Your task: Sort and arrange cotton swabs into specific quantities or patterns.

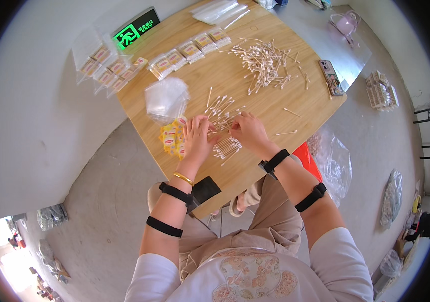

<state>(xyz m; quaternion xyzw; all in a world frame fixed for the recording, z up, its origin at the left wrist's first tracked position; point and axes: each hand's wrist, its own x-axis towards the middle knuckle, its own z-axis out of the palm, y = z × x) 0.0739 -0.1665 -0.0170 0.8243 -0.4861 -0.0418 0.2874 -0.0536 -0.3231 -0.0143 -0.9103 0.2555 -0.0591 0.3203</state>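
Note:
My left hand (198, 137) is over the near part of the wooden table, its fingers bent and its thumb reaching toward the cotton swabs (220, 111) between my hands. Opposite it, my right hand (248, 130) has its fingertips pinched together on cotton swabs. The exact swabs in each grip are partly hidden by my fingers. Just below my hands lies a row of aligned cotton swabs (227, 147). Yellow printed cards (172, 138) lie beside my left hand, and a stack of clear plastic bags (166, 99) rests beyond them.
A large loose heap of cotton swabs (265, 63) covers the far right of the table (305, 108). Filled packets (190, 51) line up at the far left, near a green exit sign (137, 29). A phone (331, 78) lies at the right edge; a black pad (206, 189) sits near me.

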